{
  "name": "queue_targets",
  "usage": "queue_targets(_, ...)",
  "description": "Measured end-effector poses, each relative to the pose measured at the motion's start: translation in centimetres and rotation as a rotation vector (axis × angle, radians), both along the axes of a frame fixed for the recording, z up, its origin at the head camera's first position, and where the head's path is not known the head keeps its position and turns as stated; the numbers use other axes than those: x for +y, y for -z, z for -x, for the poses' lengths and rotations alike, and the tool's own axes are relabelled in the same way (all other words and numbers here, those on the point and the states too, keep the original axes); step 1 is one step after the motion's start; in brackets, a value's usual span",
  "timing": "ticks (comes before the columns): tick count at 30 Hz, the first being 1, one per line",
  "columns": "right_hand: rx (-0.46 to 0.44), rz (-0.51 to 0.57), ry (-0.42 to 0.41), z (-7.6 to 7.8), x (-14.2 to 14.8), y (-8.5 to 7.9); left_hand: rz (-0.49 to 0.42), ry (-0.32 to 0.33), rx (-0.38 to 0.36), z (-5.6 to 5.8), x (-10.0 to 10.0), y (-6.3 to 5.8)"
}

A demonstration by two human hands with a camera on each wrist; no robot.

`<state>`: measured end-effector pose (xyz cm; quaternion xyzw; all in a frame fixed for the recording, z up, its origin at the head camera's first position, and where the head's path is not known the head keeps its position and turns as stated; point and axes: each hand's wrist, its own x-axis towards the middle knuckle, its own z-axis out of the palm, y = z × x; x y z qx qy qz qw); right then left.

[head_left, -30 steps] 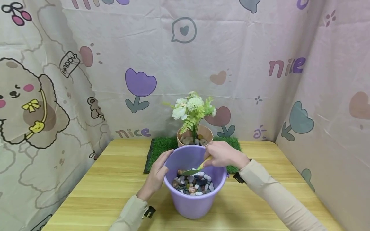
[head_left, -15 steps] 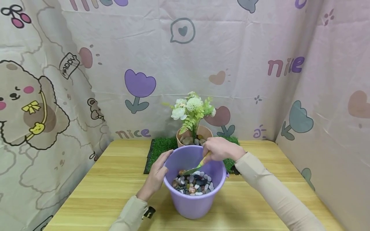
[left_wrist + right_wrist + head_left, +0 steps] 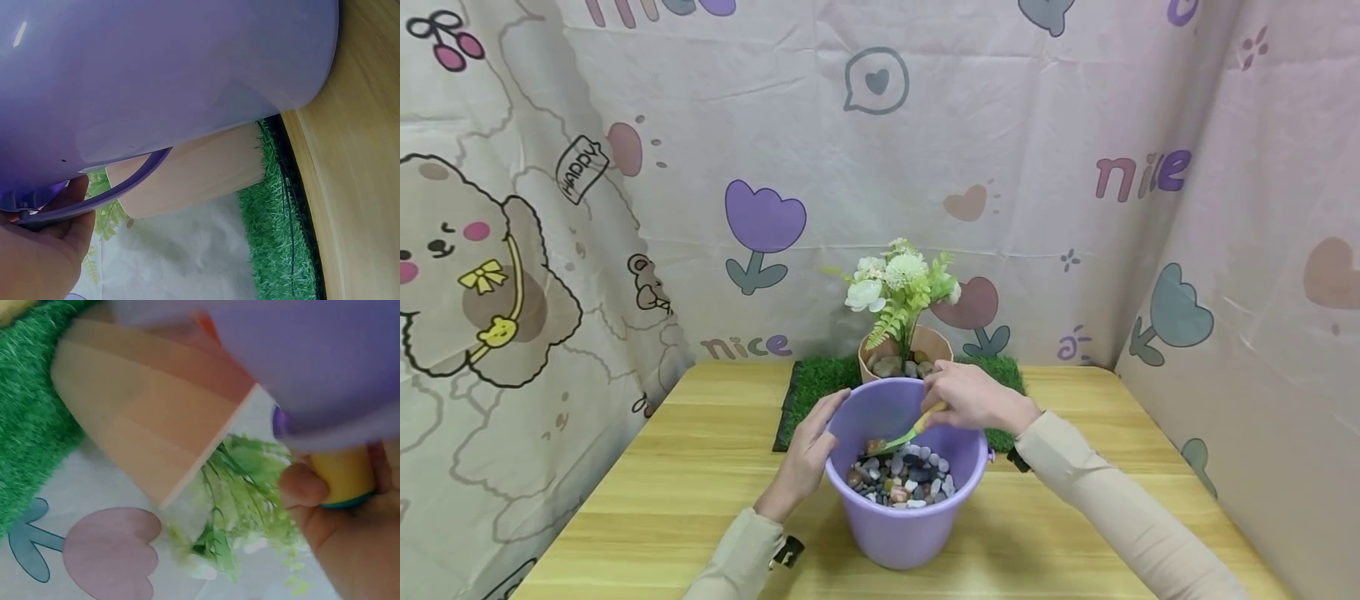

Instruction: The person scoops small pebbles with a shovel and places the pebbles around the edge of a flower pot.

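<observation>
A light purple bucket [image 3: 901, 533] stands on the table with mixed pebbles [image 3: 917, 482] in its bottom. My left hand [image 3: 805, 457] holds the bucket at the left of its rim; in the left wrist view its fingers are around the rim and the bucket's purple bail handle [image 3: 122, 190]. Inside the bucket, a small trowel [image 3: 895, 445] with a green blade and yellow handle slants down to the left. My right hand [image 3: 976, 397] grips that handle, seen in the right wrist view as a yellow grip [image 3: 344, 476] with a teal end. The blade's tip lies among the pebbles, partly hidden.
Right behind the bucket, a peach flowerpot [image 3: 942, 343] with white flowers [image 3: 904, 271] and stones stands on a green turf mat [image 3: 826, 379]. Beneath everything is a wooden table [image 3: 677, 483]. A printed curtain [image 3: 865, 167] encloses the back and sides.
My right hand lifted slightly, then came back down. The trowel's blade has shifted a little left, its tip now lower among the pebbles. My left hand and the bucket stay in place.
</observation>
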<state>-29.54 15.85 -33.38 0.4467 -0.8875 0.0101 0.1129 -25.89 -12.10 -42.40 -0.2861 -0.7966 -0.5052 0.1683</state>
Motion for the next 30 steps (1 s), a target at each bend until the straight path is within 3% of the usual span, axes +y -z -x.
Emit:
queue_targets(6, 0.067, 0.058, -0.065, 0.0, 0.3, 0.9, -0.006, 0.004, 0.002, 0.0, 0.0, 0.0)
queue_targets(17, 0.119, 0.144, -0.046, -0.4, 1.5, 1.2, -0.014, 0.007, 0.003, 0.0, 0.0, 0.1)
queue_targets(25, 0.171, 0.293, -0.065, -1.0, 2.4, 1.4, -0.004, 0.018, 0.018, 0.0, -0.1, 0.0)
queue_targets(30, 0.174, 0.295, 0.001, -1.3, 2.4, 1.6, -0.007, 0.007, 0.01, 0.0, 0.0, 0.0)
